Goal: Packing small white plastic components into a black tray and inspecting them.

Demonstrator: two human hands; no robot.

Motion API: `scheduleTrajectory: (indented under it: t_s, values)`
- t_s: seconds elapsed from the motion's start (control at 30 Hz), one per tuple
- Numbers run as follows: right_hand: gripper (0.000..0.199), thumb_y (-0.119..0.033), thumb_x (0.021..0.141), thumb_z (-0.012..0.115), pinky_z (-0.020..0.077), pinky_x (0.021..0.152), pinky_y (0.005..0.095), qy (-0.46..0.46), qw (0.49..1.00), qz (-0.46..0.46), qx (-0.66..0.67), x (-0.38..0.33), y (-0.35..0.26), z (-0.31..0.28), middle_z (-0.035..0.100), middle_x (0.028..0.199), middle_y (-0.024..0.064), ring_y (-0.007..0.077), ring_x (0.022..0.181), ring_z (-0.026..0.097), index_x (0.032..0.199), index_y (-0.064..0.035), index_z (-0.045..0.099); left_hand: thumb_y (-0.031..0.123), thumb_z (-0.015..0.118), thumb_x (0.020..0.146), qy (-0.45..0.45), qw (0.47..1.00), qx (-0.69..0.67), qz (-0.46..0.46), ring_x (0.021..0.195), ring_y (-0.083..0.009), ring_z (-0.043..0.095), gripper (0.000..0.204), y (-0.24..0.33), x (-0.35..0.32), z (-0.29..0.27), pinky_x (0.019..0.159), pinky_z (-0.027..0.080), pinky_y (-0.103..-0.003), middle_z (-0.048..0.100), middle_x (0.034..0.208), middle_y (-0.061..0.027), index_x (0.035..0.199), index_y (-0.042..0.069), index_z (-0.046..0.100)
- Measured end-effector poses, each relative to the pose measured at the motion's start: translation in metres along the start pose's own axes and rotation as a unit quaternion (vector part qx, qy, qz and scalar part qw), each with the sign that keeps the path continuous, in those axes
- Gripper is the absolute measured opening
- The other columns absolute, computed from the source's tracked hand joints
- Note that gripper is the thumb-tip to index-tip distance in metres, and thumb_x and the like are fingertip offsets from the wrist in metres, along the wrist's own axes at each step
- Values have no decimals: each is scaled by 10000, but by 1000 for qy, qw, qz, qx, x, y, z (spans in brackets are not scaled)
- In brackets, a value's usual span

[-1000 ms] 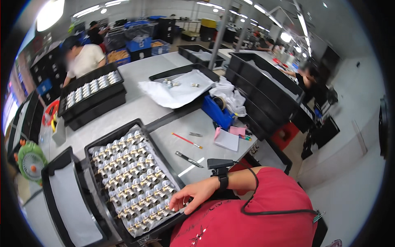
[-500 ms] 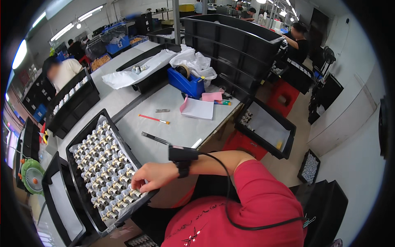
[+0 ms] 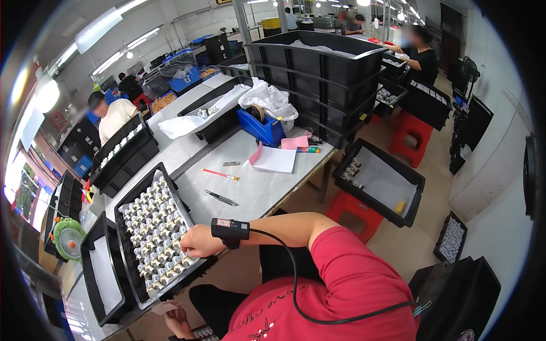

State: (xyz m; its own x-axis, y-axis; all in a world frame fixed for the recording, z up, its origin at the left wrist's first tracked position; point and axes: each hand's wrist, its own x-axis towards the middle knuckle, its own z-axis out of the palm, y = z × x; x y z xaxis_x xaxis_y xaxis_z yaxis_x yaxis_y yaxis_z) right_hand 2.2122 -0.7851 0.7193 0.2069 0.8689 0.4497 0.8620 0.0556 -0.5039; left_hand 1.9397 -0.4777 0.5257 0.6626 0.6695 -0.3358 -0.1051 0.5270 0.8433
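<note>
My right hand [image 3: 201, 241], with a black strapped device [image 3: 230, 229] at its wrist, reaches over the near right edge of a black tray [image 3: 126, 267]. Rows of small bulb-like parts [image 3: 152, 226] with clear tops and metallic bases fill that tray. The fingers are closed and bent down at the parts; their tips hide what they grip. Below the tray's near edge is my left hand [image 3: 178, 321], its fingers curled beside a pale pinkish flat piece [image 3: 164, 307]. Whether it holds that piece is unclear.
A black tray with white lining [image 3: 108, 273] stands left of the parts. On the table lie a red brush [image 3: 220, 174], dark pens [image 3: 220, 197], a notepad [image 3: 274, 159] and a blue tape dispenser [image 3: 261, 127]. Stacked black crates [image 3: 318, 74] rise behind. Co-workers sit farther off.
The view has shifted, so the table appears farther right and lower. My left hand has come into view below the tray. My right hand stays at the tray's near right edge.
</note>
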Motion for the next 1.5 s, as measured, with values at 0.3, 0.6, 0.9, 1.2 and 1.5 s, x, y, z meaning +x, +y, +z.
scheduleTrajectory:
  t_s: [0.3,0.6,0.9,1.2,1.5]
  values:
    - [199,-197,694,578,465,657,392,15,1000,8,12,-13,12,-11,617,713,131,305,709,597,825,-51,615,382,425,886,-26,991,-102,87,1037,-235,490,393,52,-75,108,874,403,-393,533,1111,-90,1107,68,507]
    - [173,-169,717,564,465,664,392,32,997,-55,54,-10,8,-5,617,755,135,306,738,596,838,-56,612,360,486,871,204,930,126,279,1069,-192,459,407,102,-98,120,885,375,-343,493,1162,-75,1161,75,494]
    - [206,-145,761,567,452,783,358,22,999,2,43,6,-20,-3,549,1011,121,290,926,544,938,-39,580,143,584,823,-5,894,354,275,1168,-230,407,515,157,-65,138,972,309,-322,447,1236,-158,1268,-10,376]
    - [316,-41,701,549,380,917,370,-64,996,21,50,44,-27,17,463,1152,184,329,1062,456,1017,-27,555,179,604,801,-65,875,418,234,1209,-214,368,521,183,-43,94,1002,260,-305,450,1263,-129,1260,19,416]
    - [580,-143,679,634,430,824,346,70,985,160,13,64,-20,27,356,1215,194,298,1015,468,1198,-19,406,218,651,751,162,702,600,348,966,-246,556,488,225,-31,46,803,438,-353,571,1052,-144,1166,10,498]
